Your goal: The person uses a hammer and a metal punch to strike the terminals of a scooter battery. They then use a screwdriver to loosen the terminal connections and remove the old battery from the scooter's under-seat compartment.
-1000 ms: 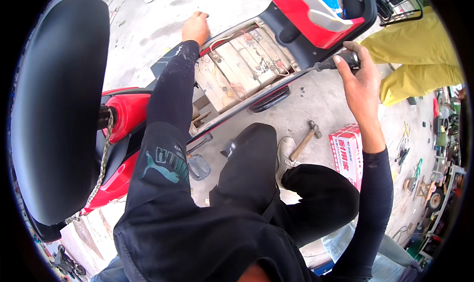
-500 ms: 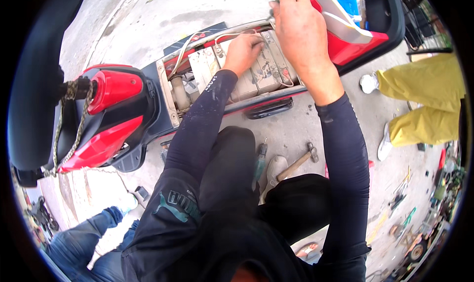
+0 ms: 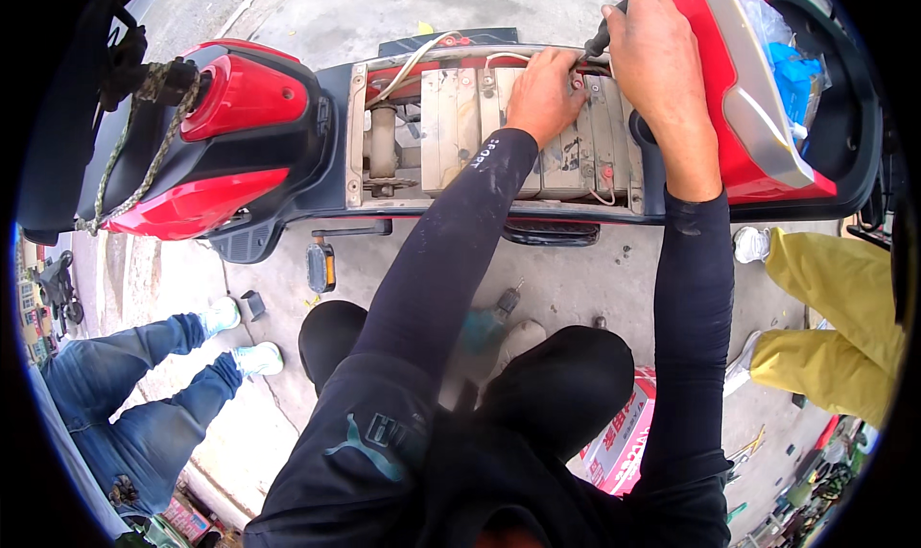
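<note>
A red and black scooter (image 3: pixel 249 193) lies crosswise before me, its floor compartment open on pale, dirty batteries (image 3: pixel 451 126) with red terminals and cables. My right hand (image 3: pixel 652 59) is closed on a dark-handled screwdriver (image 3: pixel 597 39), pointing down to the far edge of the batteries at their right half. My left hand (image 3: pixel 545 92) rests on the battery top beside the screwdriver's lower end, fingers curled; what they hold, if anything, is hidden.
The scooter's red-and-white seat box (image 3: pixel 734 107) holds blue plastic. On the ground are a drill (image 3: pixel 489 322), a red-and-white carton (image 3: pixel 624 433) and scattered tools. People in blue jeans (image 3: pixel 144 394) and yellow trousers (image 3: pixel 825 366) stand left and right. A pedal (image 3: pixel 321 265) hangs below the scooter.
My view has turned more square to the scooter. My left hand moved from the far rim onto the batteries; my right hand, with the tool, moved from the near edge to the far edge.
</note>
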Motion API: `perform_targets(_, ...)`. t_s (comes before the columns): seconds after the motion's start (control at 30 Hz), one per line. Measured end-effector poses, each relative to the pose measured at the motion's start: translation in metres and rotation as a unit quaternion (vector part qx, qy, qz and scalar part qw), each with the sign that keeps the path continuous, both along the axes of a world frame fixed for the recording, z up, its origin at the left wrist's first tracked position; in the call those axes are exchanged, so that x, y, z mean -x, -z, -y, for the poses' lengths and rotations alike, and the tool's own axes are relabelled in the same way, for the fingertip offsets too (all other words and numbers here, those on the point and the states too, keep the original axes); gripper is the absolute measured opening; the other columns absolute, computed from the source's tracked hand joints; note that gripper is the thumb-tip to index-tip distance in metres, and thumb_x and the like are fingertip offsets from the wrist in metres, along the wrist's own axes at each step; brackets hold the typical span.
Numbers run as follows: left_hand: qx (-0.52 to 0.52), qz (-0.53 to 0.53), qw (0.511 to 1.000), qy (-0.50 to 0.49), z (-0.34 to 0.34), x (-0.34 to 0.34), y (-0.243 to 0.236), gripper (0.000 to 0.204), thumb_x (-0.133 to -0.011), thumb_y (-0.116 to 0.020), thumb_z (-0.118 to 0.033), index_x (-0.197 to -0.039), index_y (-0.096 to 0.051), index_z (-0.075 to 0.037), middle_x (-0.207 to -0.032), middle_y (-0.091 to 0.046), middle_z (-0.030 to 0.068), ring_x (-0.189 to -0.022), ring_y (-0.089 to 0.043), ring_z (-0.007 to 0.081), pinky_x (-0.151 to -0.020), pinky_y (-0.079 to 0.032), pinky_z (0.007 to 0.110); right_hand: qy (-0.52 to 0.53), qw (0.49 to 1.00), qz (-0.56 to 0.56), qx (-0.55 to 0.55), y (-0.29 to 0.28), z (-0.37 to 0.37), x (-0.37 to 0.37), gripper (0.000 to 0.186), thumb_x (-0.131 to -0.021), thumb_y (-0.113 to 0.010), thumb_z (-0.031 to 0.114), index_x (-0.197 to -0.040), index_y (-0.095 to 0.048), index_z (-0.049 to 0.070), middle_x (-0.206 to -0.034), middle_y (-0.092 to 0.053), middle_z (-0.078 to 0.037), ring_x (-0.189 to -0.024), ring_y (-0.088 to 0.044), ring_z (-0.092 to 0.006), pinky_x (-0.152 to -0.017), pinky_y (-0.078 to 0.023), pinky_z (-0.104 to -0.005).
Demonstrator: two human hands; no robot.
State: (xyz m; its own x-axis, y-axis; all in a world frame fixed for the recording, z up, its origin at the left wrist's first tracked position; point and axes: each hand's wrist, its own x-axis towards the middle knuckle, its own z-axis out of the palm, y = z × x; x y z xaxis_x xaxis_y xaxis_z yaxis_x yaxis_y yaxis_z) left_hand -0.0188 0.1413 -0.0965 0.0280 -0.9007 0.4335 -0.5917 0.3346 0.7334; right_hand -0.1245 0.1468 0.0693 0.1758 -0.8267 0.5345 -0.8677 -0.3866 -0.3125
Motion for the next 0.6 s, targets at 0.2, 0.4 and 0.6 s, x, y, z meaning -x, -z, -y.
perform_targets(0.2, -0.043, 0.022, 0.997, 0.053, 0.014, -0.004, 0.013, 0.037, -0.08, -0.08, -0.019, -0.114, -0.072, -0.009, -0.109, -0.071, 0.0104, -0.109, -0.061, 0.0332, -0.095, -0.051, 0.044, 0.017, 0.999, 0.005, 0.041, 0.009, 0.007, -0.002, 0.02, -0.092, -0.064, 0.007, -0.11, -0.061, -0.003, -0.104, -0.066, -0.029, -0.099, -0.066, -0.047, -0.086, -0.054, -0.0528)
perform_targets(0.4, -0.058, 0.072, 0.992, 0.088, 0.02, -0.007, 0.008, 0.036, -0.083, -0.08, -0.02, -0.118, -0.073, -0.013, -0.098, -0.069, 0.0128, -0.104, -0.061, 0.0346, -0.091, -0.05, 0.045, 0.064, 0.997, -0.046, 0.011, 0.012, 0.02, 0.002, 0.018, -0.091, -0.059, 0.002, -0.107, -0.056, -0.004, -0.103, -0.063, -0.033, -0.094, -0.067, -0.0499, -0.08, -0.056, -0.0558)
perform_targets(0.6, -0.039, 0.088, 0.991, 0.098, 0.018, -0.009, 0.009, 0.041, -0.087, -0.075, -0.019, -0.127, -0.068, -0.015, -0.105, -0.072, 0.0103, -0.104, -0.06, 0.0322, -0.092, -0.05, 0.045, 0.074, 0.995, -0.062, 0.025, 0.011, 0.02, 0.001, 0.017, -0.089, -0.057, 0.001, -0.105, -0.055, -0.004, -0.099, -0.063, -0.033, -0.092, -0.066, -0.0507, -0.079, -0.056, -0.0567)
